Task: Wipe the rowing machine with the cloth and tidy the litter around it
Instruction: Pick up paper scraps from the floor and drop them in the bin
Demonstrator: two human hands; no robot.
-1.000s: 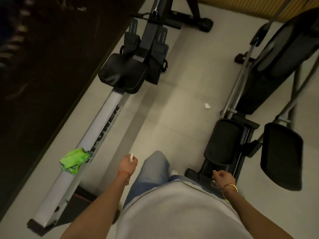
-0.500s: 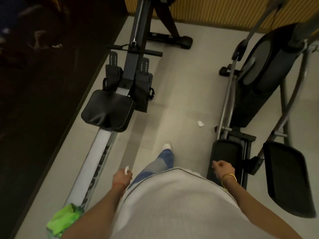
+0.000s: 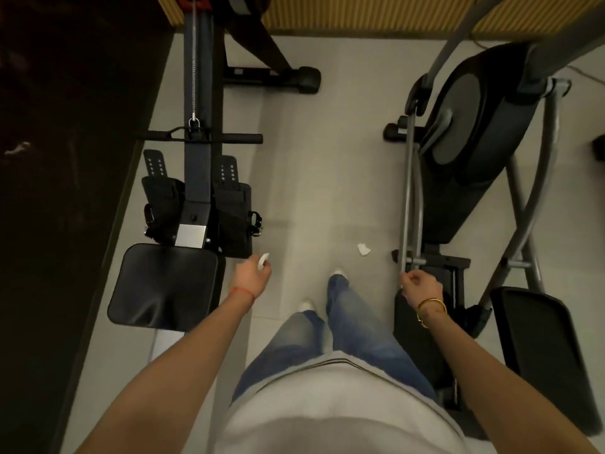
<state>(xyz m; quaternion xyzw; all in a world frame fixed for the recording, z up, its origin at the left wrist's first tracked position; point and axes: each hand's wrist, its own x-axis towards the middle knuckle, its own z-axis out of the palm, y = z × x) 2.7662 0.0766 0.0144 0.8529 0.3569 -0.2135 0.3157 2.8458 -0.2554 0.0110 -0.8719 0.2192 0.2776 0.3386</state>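
Observation:
The rowing machine stands at the left, with its black seat [image 3: 163, 286], strapped footrests [image 3: 234, 208] and pull handle [image 3: 203, 138] in a line. My left hand [image 3: 252, 276] hovers just right of the seat, pinching a small white scrap of litter [image 3: 263, 259]. A second crumpled white scrap [image 3: 363, 249] lies on the pale floor ahead of my feet. My right hand [image 3: 422, 286] is loosely curled over the elliptical's base and holds nothing that I can see. The green cloth is out of view.
An elliptical trainer [image 3: 474, 142] with black pedals [image 3: 540, 348] fills the right side. A dark wall [image 3: 65, 158] runs along the left, a ribbed yellow wall [image 3: 360, 11] across the far end. A tiled aisle [image 3: 311, 158] lies between the two machines.
I have walked forward along the rower. The green cloth on the rail has slid out of view behind me, and the floor scrap is now close to my feet.

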